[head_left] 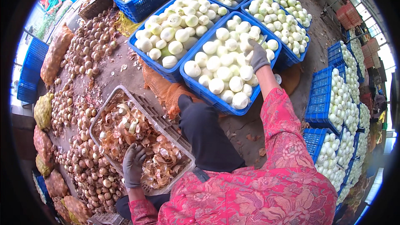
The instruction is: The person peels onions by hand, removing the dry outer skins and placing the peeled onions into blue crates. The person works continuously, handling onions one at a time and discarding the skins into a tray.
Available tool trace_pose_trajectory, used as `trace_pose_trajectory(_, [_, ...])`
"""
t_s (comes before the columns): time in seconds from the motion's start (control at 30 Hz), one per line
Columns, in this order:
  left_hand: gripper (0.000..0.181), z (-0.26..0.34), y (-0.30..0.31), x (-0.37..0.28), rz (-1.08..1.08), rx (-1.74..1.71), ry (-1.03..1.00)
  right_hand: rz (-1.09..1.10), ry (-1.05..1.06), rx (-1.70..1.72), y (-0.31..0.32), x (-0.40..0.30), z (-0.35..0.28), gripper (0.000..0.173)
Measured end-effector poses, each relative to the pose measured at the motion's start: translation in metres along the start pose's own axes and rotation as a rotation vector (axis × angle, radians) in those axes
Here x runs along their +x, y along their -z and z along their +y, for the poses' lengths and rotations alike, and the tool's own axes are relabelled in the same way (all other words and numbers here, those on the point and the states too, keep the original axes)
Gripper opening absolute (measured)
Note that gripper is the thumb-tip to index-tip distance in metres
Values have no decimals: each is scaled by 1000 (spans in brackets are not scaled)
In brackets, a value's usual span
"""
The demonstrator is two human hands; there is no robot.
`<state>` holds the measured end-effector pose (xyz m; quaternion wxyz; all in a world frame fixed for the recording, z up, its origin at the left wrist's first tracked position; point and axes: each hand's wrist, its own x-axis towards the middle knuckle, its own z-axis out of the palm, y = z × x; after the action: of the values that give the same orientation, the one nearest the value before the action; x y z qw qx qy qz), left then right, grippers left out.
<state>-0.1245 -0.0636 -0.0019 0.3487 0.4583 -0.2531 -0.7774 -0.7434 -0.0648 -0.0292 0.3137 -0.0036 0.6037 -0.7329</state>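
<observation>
My left hand [133, 165], in a grey glove, is over a pale plastic crate [156, 120] of dry onion skins [162, 153]. Its fingers are apart, with nothing visible in them. My gloved right hand [260, 57] reaches over a blue plastic crate [215, 100] heaped with peeled white onions [224, 73]. Beside its fingers shows a thin blade-like piece, apparently a small knife [264, 40] in its grasp. The fingertips are close to the onions, and the palm is hidden.
More blue crates of peeled onions [175, 34] stand ahead, with stacked ones [318, 100] at right. Unpeeled onions [90, 168] cover the floor at left, beside filled mesh sacks [56, 55]. An orange mesh sack [164, 84] lies under the front crates.
</observation>
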Motion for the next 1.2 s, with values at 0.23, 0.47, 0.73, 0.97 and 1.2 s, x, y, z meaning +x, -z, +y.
trace_pose_trajectory(0.23, [39,-17,-1,19,-2,3,40,146,95,-277,13,34,-6,25])
trace_pose_trajectory(0.47, [38,-15,-9,22,54,80,36,199,129,-644,75,57,-29,16])
trace_pose_trajectory(0.73, [38,-22,-7,27,141,108,69,161,41,-1081,78,76,-12,29])
trace_pose_trajectory(0.97, [41,-29,-17,33,117,135,55,151,20,-605,110,110,-12,23])
trace_pose_trajectory(1.2, [43,-34,-7,12,161,109,3,-511,228,-416,59,67,-54,23])
